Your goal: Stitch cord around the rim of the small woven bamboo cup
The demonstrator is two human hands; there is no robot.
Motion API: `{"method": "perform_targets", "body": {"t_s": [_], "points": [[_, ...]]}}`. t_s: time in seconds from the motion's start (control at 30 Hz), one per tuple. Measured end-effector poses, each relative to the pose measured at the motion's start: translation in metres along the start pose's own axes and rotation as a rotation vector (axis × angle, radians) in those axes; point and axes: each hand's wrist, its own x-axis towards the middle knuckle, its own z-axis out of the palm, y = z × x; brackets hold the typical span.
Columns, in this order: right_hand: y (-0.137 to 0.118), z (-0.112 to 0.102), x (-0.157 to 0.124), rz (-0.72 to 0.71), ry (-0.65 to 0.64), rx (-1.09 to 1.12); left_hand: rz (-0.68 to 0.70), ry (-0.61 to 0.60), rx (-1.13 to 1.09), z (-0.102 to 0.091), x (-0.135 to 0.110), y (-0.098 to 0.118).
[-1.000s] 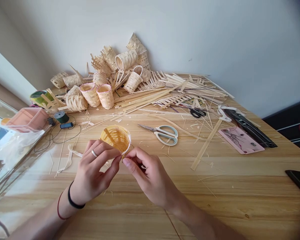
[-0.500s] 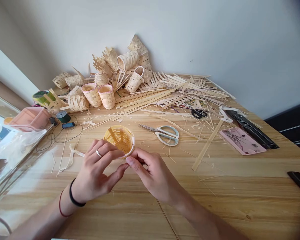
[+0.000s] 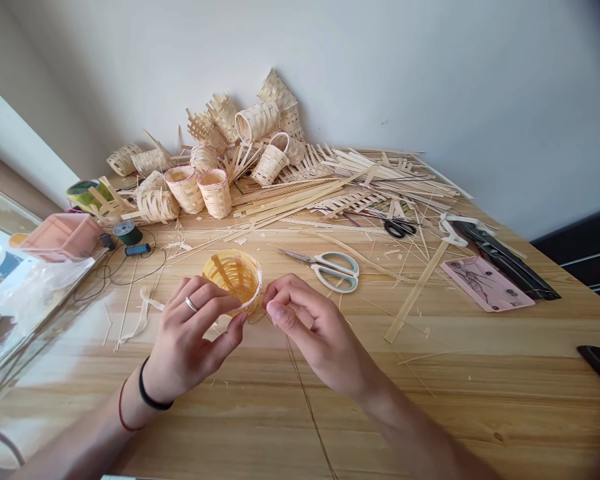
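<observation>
A small woven bamboo basket [image 3: 234,275] with a white rim sits tilted toward me at the table's middle. My left hand [image 3: 190,337], with a ring and dark wristbands, grips its near side with thumb and fingers. My right hand [image 3: 310,330] is just right of the rim, fingers pinched on a thin thread [image 3: 305,407] that runs from the basket back toward me across the table.
White-handled scissors [image 3: 330,267] lie right of the basket. A heap of small woven baskets [image 3: 220,160] and bamboo strips [image 3: 360,180] fills the back. Thread spools [image 3: 127,233], a pink tray [image 3: 57,237], a pink card [image 3: 485,283], black scissors [image 3: 397,228] and a dark tool [image 3: 505,257] lie around.
My right hand has pulled away to the right of the rim, drawing the thin thread out; it now trails toward me. The basket stays in my left hand.
</observation>
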Motion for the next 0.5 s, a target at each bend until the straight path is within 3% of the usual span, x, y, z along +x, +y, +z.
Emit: {"method": "perform_targets", "body": {"t_s": [0.27, 0.5], "points": [[0.0062, -0.0047, 0.0023, 0.122, 0.049, 0.283, 0.017, 0.011, 0.017, -0.0002, 0.0011, -0.0014], [-0.0030, -0.0027, -0.0026, 0.083, 0.122, 0.070, 0.077, -0.036, 0.021, -0.0009, 0.0004, -0.0005]]}}
